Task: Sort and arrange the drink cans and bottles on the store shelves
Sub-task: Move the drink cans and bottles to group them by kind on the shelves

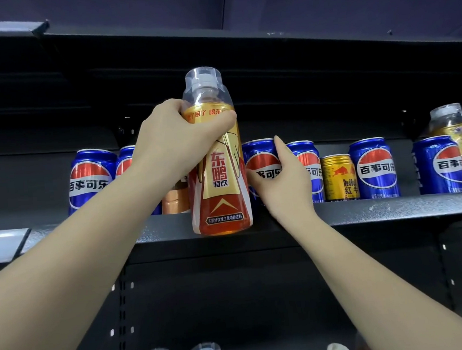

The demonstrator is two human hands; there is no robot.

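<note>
The left hand (172, 140) gripped the gold bottle (217, 159) upright just before the shelf (393, 209) edge while the right hand (282, 179) wrapped a blue can (261, 167) in the row, so the sorting step likely required clearing a slot.

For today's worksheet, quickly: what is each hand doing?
Left hand: grips tall gold-and-red plastic bottle.
Right hand: grips blue Pepsi can.

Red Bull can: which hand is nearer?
Right. The right hand grips a blue Pepsi can just left of the Red Bull can; the left hand holds the bottle farther left.
</note>
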